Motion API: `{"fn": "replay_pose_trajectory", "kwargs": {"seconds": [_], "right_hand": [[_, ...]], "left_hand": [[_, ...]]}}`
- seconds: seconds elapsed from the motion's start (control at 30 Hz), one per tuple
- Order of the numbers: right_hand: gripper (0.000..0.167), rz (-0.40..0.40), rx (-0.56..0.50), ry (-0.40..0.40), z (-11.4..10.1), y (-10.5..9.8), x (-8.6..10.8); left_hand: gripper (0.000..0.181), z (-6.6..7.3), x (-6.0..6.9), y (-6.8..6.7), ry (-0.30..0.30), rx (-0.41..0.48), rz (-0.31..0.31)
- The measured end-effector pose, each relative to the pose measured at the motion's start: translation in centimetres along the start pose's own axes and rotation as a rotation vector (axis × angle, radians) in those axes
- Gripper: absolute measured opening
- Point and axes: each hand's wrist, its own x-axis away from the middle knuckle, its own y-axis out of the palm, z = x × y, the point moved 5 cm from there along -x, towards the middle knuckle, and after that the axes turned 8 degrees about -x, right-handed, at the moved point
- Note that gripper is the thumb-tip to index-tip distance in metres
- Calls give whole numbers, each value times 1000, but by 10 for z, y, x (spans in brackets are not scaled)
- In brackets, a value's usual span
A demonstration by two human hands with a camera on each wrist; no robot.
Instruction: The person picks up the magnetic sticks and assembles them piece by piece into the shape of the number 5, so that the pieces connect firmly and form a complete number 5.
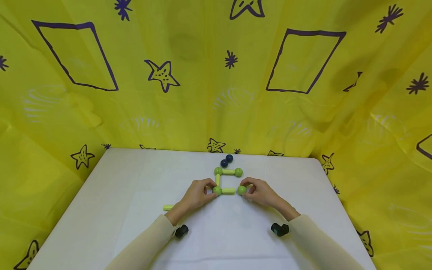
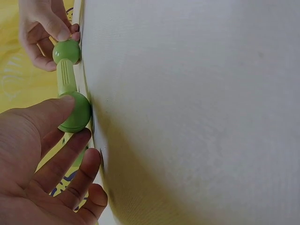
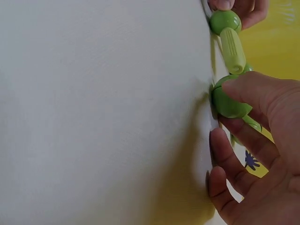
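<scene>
Left hand [image 1: 197, 193] is pinching a glossy green plastic-looking ball [image 1: 217, 191]; right hand [image 1: 261, 192], a matching green ball [image 1: 241, 190] sitting just beyond the 3 o'clock end of a pale-green ridged rod [image 1: 228, 191]. Risk — off-axis pushing could be skewing the rod — or loose left grip sliding it.

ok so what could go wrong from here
The loose ball pinched in the right hand sits just apart from the front rod's bare end, so it could meet it off-line and fail to join. Pushing it on might also skew the frame, since the left hand pinches only the near-left corner ball. And the spare rod lies close by the left wrist, which could nudge it.
</scene>
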Motion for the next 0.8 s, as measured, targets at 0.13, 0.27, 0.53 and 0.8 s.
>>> {"fn": "replay_pose_trajectory", "kwargs": {"seconds": [0.13,0.27,0.53,0.8], "right_hand": [[33,-4,16,12,1,2,1],[33,5,22,4,0,2,1],[34,7,21,-6,-1,5,0],[32,9,27,-13,-3,9,0]], "left_hand": [[22,0,0,0,1,0,-4],[22,1,-1,-1,2,-1,-1],[22,2,-2,0,14,-16,-1],[22,4,-2,1,20,-29,-3]]}}
